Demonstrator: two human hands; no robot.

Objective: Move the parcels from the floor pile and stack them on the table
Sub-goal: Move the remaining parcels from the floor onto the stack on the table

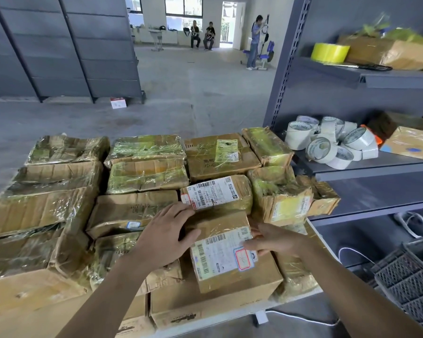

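Observation:
A small brown cardboard parcel (227,262) with a white shipping label rests on top of the stacked parcels on the table (296,297). My left hand (166,237) presses on its left edge, fingers spread across the top. My right hand (271,240) holds its right edge at the label. Many taped brown parcels cover the table, among them a labelled parcel (217,193) just behind the held one and a large box (34,213) at the left. The floor pile is out of view.
A grey metal shelf unit (366,167) stands at the right with white tape rolls (332,142), a yellow tape roll (330,52) and boxes. A dark plastic crate (413,281) sits at lower right. Three people are far back in the room.

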